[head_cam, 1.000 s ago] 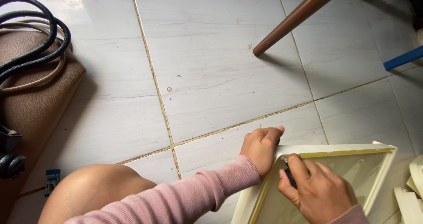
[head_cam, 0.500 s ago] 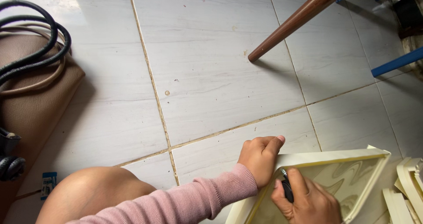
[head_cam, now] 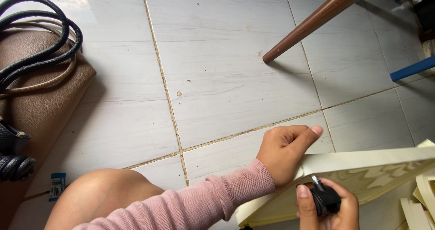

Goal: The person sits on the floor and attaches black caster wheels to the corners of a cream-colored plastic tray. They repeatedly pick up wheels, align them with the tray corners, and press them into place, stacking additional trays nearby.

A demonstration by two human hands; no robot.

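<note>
Left grip [head_cam: 285,150] clamps the cream panel's [head_cam: 362,160] corner, steadying it. Right grip [head_cam: 328,207], just below, closes around a black caster [head_cam: 325,198], stem toward the panel.

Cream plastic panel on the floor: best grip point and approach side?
Judging by its pose, take the cream plastic panel by its raised top rim near the corner, coming from the left, where the left hand already clamps it. The edge stands clear of the tile floor; the right hand with the black caster crowds the lower side.
</note>
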